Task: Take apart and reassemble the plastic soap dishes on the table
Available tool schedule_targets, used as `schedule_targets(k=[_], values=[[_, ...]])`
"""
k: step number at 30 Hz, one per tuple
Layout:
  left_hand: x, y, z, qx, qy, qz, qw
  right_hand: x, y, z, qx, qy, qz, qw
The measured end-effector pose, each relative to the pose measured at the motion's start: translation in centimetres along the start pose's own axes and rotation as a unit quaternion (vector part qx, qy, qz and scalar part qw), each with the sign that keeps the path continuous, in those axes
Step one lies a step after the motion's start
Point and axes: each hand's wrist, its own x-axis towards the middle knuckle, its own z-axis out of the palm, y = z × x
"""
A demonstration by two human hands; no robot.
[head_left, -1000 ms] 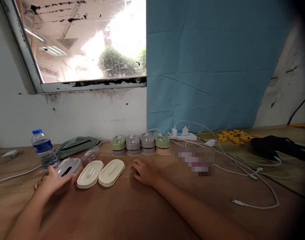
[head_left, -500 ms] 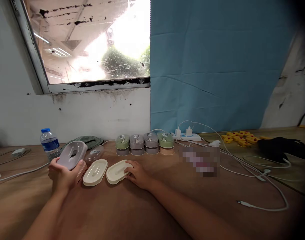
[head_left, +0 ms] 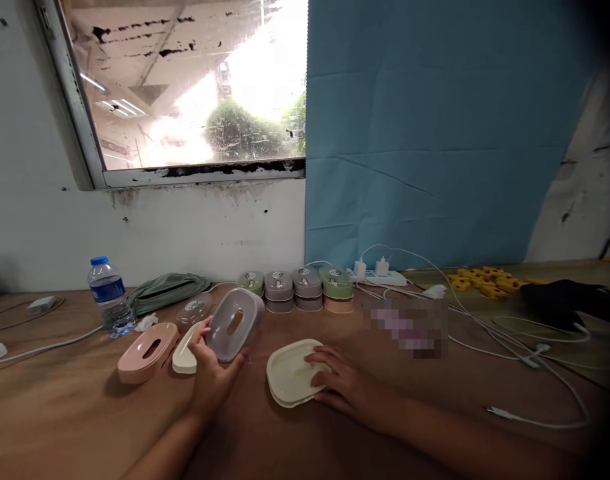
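Fingers (head_left: 329, 380) of right hand (head_left: 355, 388) have drawn the cream piece (head_left: 291, 373) nearer

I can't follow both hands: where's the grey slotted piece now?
In the head view, the grey slotted piece is in the left hand, left of centre, between the pink slotted piece and the cream piece that the right hand holds.

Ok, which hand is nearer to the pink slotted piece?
Left. The left hand is just right of the pink slotted piece, holding up the grey slotted piece. The right hand is farther right, touching a cream piece.
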Motion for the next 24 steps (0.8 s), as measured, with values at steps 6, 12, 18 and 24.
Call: schedule_targets(k=[6,12,18,24], values=[[-2.5,1.7,3.8,-0.183,-0.115,-0.019,0.976,-2.0,-1.5,-1.3,0.037,0.012,0.055,0.998],[-2.6,2.0,4.9,-0.231,-0.144,-0.013,0.962,-2.1,-2.2,-0.8,0.105,0.035,0.121,0.987],[-1.8,1.8,4.5,-0.23,-0.139,-0.054,0.962,-2.0,-2.1,-0.2,0.12,0.029,0.127,0.984],[-1.9,1.5,4.5,-0.203,-0.21,-0.068,0.954,-2.4,-1.8,-0.8,0.1,0.004,0.091,0.991]])
